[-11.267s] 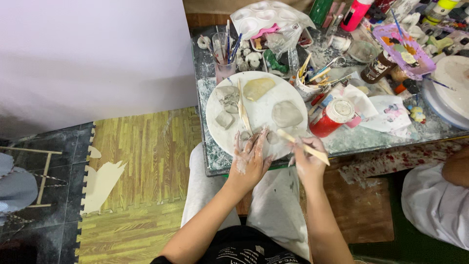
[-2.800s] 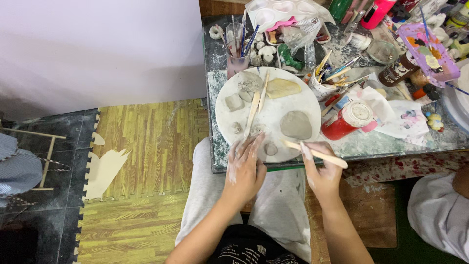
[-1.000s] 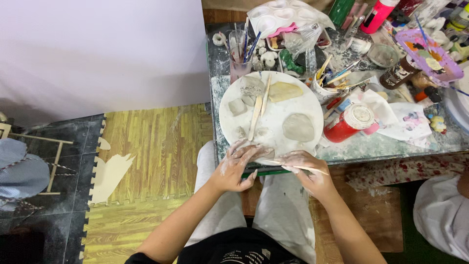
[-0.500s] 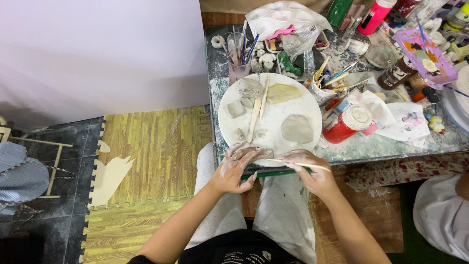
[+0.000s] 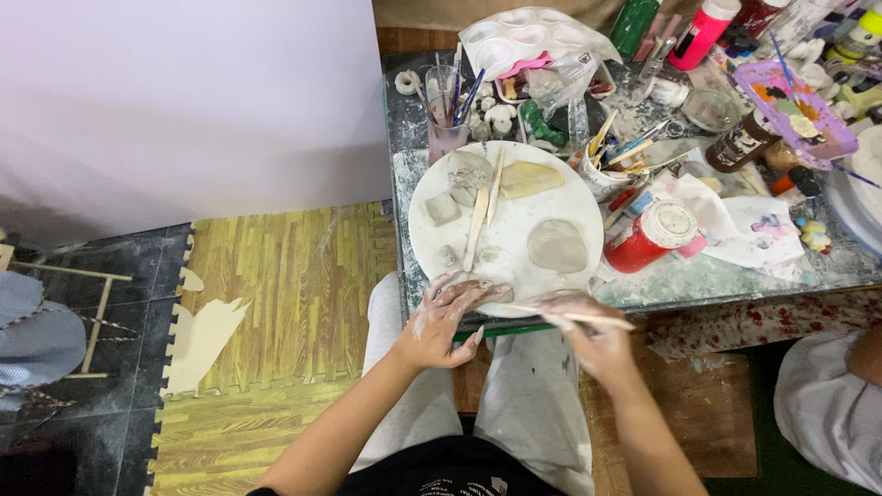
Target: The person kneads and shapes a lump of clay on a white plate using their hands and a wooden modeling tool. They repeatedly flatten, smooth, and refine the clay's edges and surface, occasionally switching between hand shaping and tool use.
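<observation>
A round white board (image 5: 514, 230) lies at the table's near edge with several grey clay pieces on it, the largest a flat lump (image 5: 557, 244) at its right. Two wooden modelling sticks (image 5: 480, 213) lie across its middle. My left hand (image 5: 447, 317), smeared with clay, rests at the board's near rim, its fingers curled around a small bit of clay. My right hand (image 5: 588, 332) is beside it at the rim and holds a thin wooden stick (image 5: 588, 318) pointing right.
A red paint jar (image 5: 654, 236), a cup of brushes (image 5: 446, 115), a white palette (image 5: 524, 37), a purple palette (image 5: 795, 106), bottles and paper towels crowd the table. Another person's sleeve (image 5: 827, 413) is at the lower right. Yellow foam floor mats (image 5: 266, 321) lie to the left.
Both hands have drawn back from the board's surface to its near rim and come close together. The right hand keeps hold of the stick throughout.
</observation>
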